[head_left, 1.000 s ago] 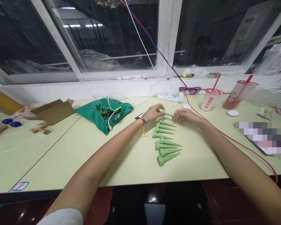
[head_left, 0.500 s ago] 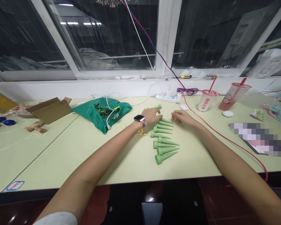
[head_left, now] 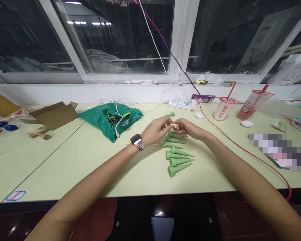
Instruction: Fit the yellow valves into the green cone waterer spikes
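My left hand [head_left: 157, 130] and my right hand [head_left: 190, 128] meet over the far end of a row of green plastic watering spikes [head_left: 179, 153]. Between their fingertips is a small yellow plastic piece [head_left: 175, 125], pinched by both hands; its exact form is partly hidden. The spikes lie on their sides, wide open ends to the left and points to the right. One more green spike [head_left: 171, 114] rests behind my hands. Small yellow pieces [head_left: 155, 144] lie on the table, mostly covered by my left wrist and forearm.
A green plastic bag [head_left: 97, 121] with green parts inside lies left, a white cable across it. Behind it to the left is a cardboard box [head_left: 55, 115]. A power strip [head_left: 182, 105], two drink cups [head_left: 224, 108] and a red cable [head_left: 231, 144] are at the back and right.
My hands have come together, the right one moving left to meet the left. A yellow piece now shows between their fingers. The view has shifted slightly.
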`<state>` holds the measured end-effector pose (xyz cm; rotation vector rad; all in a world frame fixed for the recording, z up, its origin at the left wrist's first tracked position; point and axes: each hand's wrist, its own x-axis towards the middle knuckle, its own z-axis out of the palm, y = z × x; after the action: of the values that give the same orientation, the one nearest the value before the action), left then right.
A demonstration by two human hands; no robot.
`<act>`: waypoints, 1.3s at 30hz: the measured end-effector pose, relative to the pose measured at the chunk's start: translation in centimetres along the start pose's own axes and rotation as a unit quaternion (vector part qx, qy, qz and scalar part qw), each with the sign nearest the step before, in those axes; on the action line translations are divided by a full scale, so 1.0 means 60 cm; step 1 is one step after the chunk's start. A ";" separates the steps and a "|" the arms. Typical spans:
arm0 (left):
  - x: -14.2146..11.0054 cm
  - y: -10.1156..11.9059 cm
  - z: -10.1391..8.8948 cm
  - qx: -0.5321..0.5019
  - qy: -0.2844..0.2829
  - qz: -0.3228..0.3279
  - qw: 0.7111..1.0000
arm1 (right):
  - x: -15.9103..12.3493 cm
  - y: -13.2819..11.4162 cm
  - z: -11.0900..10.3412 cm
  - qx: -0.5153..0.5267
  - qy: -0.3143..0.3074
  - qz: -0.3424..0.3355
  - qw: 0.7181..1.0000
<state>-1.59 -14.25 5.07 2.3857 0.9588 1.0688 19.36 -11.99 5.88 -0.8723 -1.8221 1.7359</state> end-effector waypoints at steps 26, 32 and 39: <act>-0.073 0.031 0.020 -0.022 0.047 -0.099 0.994 | -0.019 0.058 0.086 -0.162 0.152 -0.165 0.961; -0.081 0.022 0.018 0.121 0.028 -0.009 0.992 | -0.018 0.052 0.090 -0.050 0.098 -0.096 0.989; -0.072 0.036 0.048 -0.396 0.007 -0.244 0.885 | -0.021 0.065 0.088 -0.357 0.186 -0.206 0.892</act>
<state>-0.56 -18.97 2.14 1.3805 0.8334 1.0071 16.93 -16.58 1.69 -0.9031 -2.1750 0.5672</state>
